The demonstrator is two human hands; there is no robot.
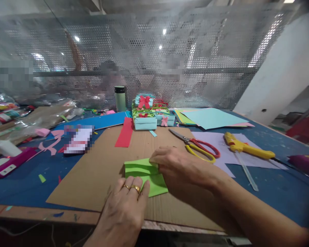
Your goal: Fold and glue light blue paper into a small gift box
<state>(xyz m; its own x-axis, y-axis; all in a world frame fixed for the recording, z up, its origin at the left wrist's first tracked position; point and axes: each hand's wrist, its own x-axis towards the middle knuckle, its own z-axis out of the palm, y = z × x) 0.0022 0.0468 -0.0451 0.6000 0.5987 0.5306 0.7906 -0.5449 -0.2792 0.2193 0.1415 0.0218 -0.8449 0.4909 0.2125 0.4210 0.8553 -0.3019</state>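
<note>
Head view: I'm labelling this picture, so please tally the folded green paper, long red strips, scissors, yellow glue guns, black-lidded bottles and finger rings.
Folded green paper: 1
Long red strip: 1
Scissors: 1
Yellow glue gun: 1
Black-lidded bottle: 1
Gold rings: 2
Total: 7

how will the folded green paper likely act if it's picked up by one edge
The folded green paper is probably light, as it looks thin. Its flat near part would likely flex, while the creases running toward the right hand may stiffen the far part. It seems unlikely to roll, lying mostly flat on the cardboard.
</note>
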